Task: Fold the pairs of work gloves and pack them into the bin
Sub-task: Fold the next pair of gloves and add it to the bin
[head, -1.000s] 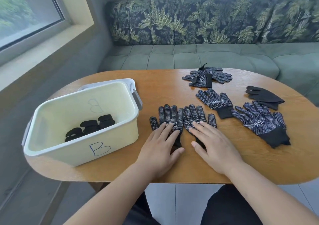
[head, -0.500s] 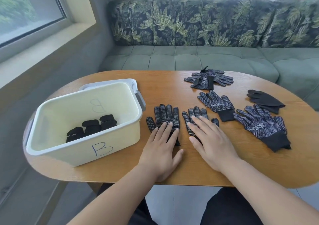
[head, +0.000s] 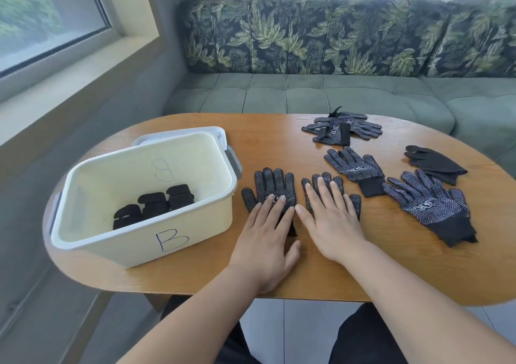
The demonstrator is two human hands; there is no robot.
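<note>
Wooden table (head: pixel 195 274): flat hands (head: pixel 265 240) press gloves (head: pixel 275 189).

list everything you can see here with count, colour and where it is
bin: one, cream, marked B, left on the table
folded gloves: three black bundles, inside the bin
flat gloves: two, dark with white dots, side by side under the hands
loose gloves: several, dark dotted, right half of table; exact count unclear
plain glove: one, black, far right
table: one, wooden, oval
sofa: one, green seat, leaf-print back, behind the table
left hand: flat on the left glove
right hand: flat on the right glove
</note>
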